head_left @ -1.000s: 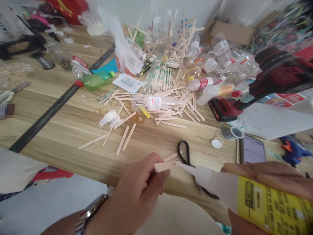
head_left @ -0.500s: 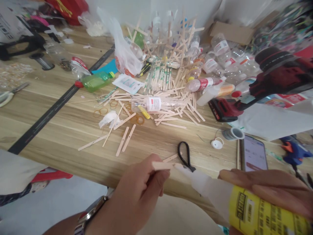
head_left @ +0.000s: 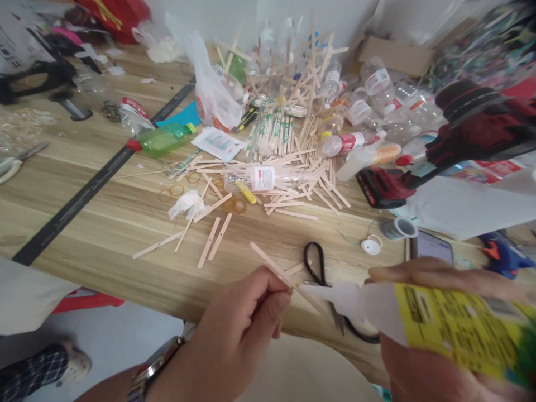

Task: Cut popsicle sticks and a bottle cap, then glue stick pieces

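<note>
Between thumb and forefinger my left hand [head_left: 247,318] pinches a flat wooden stick [head_left: 268,260], which slants from upper left to lower right. My right hand [head_left: 435,357] is wrapped round a white bottle with a yellow label [head_left: 452,324]. The bottle's narrow white nozzle points left, its tip at the stick just right of my left fingertips. Behind the stick and nozzle, black-handled scissors [head_left: 315,262] lie on the table, partly covered. Two short wooden sticks [head_left: 219,237] lie side by side beyond my left hand.
Loose sticks, a clear bottle [head_left: 263,178] and a yellow cutter [head_left: 245,192] lie mid-table [head_left: 104,223]. A red power tool [head_left: 385,187], wire spool [head_left: 400,228], phone [head_left: 433,247] and blue glue gun [head_left: 502,254] are at right. A person's foot [head_left: 75,363] shows at lower left.
The stick in my left hand has turned and now shows lengthwise on a slant. My right hand and the bottle have tilted nearer level, covering more of the phone. A foot has appeared at lower left.
</note>
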The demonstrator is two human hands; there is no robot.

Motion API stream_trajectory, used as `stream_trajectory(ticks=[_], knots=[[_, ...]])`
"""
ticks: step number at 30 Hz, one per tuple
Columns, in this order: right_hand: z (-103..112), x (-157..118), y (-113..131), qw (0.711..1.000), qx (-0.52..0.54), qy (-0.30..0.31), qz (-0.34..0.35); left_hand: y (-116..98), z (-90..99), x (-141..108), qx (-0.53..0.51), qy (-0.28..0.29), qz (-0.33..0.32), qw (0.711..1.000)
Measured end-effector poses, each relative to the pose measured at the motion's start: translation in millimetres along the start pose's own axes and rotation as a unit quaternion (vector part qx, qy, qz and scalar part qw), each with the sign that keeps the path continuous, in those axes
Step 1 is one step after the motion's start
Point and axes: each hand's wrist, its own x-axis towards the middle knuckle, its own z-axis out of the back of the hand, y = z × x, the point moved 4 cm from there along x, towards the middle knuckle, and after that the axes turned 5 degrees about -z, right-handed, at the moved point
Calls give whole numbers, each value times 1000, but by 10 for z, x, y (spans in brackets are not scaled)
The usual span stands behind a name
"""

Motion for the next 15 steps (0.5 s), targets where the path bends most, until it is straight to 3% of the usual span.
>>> stream_trajectory(ticks=[4, 10, 15], knots=[[-56, 49, -202, 991, 86, -9, -101, -4, -3, 1, 4, 7, -15, 1000], [-94, 110, -285, 974, 174, 37, -137, -24, -5, 34, 2, 20, -14, 1000], [-127, 86, -264, 969, 191, 32, -154, -43, -8, 32, 6, 31, -12, 999]])
